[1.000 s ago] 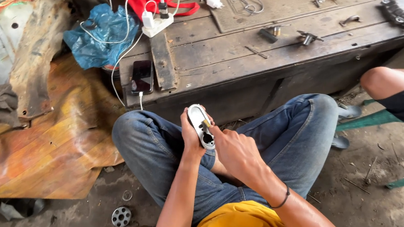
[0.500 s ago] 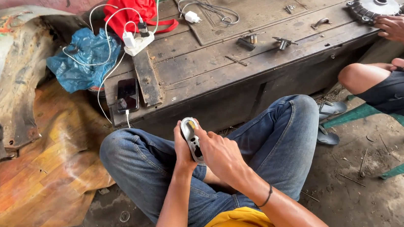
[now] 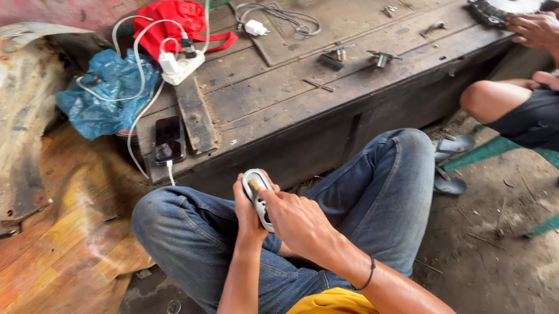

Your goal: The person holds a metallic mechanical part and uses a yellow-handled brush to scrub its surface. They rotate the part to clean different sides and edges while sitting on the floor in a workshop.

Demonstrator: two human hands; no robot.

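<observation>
Above the lap, between the raised knees, the left hand (image 3: 247, 212) has its fingers wrapped closed around a small white oval casing (image 3: 257, 190), held upright just in front of the dark wooden surface (image 3: 278, 102). The right hand (image 3: 295, 221) touches the casing's face, its fingers pinched on a small yellow-tipped piece (image 3: 254, 184) set against the upper part; what that piece is cannot be told. Both forearms rest over blue jeans (image 3: 386, 188). On the surface lie a black phone (image 3: 169, 138) on a white cable, a white power strip (image 3: 180, 65), a red bag (image 3: 183, 21) and small metal parts. A blue plastic bag (image 3: 105, 89) sits at the left. At the far right, another person's hand (image 3: 537, 30) rests on a toothed metal disc (image 3: 495, 6).
</observation>
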